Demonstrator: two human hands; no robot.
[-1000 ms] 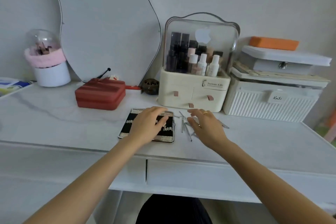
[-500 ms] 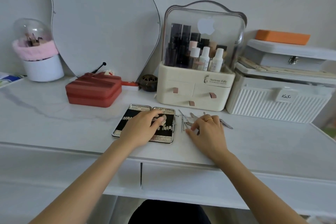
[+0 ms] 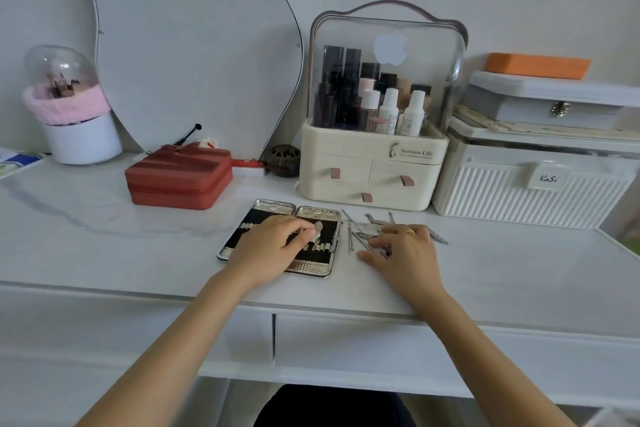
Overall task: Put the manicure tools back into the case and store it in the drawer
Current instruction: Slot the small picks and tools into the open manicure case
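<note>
Now the right hand (image 3: pixel 405 253) has dropped, fingers spread, onto the loose steel manicure tools (image 3: pixel 363 230); the left hand (image 3: pixel 273 250) pinches one small metal tool (image 3: pixel 317 229) over the open black-lined silver case (image 3: pixel 277 215), so refilling is barely begun.

Beyond the left hand (image 3: pixel 273 246) and off to its left lies a closed red zip box (image 3: pixel 178 177). Farther left at the back stands a white pot (image 3: pixel 81 142) with a pink fluffy rim under a clear dome. A curvy mirror (image 3: pixel 187 42) leans on the wall behind. Past the right hand (image 3: pixel 403 253) stands a cream cosmetics organiser (image 3: pixel 372 166) with bottles under a clear lid. To that hand's right sits a white ribbed box (image 3: pixel 526 194), with a grey case (image 3: pixel 554 97) and an orange block (image 3: pixel 536 65) stacked above.
</note>
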